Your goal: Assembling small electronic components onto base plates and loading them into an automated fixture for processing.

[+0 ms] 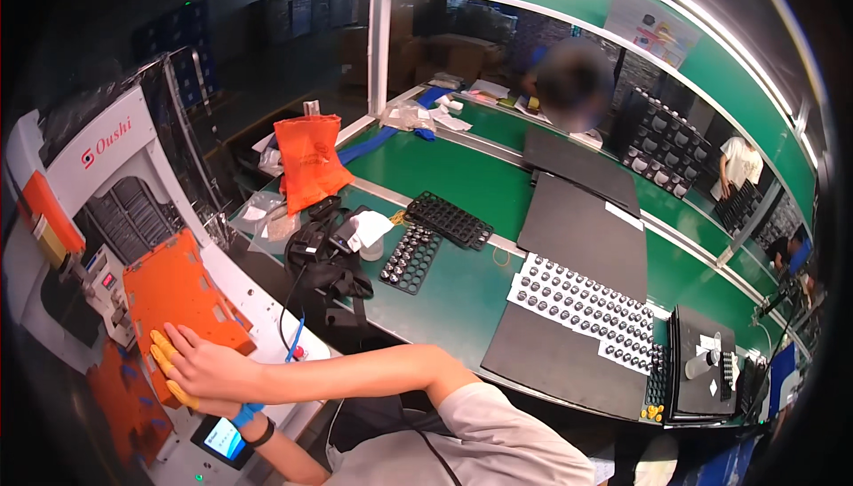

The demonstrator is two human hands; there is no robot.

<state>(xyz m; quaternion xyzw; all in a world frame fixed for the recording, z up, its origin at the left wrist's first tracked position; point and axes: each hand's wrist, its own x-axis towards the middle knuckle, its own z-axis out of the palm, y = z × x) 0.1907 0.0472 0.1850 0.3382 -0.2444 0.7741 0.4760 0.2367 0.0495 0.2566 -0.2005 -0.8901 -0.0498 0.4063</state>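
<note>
My right hand [209,370] reaches across to the left and rests on the near end of an orange plate [187,286] with notched edges. Its fingers are stretched out over the plate, and yellow finger cots show on fingertips there. My left hand [213,404] is beside and partly under the right one. A blue band [246,414] and a black band circle the left wrist; most of the left fingers are hidden. The plate sits in a white machine [147,148] with an arched frame. A small lit screen [226,441] is set into the machine near my left wrist.
On the green bench stand black trays [449,218], one holding small metallic round parts [413,253]. An orange bag [313,162] and a black strap bundle [324,255] lie near the machine. Rows of dark round parts [582,301] cover white sheets. Other people work beyond the bench.
</note>
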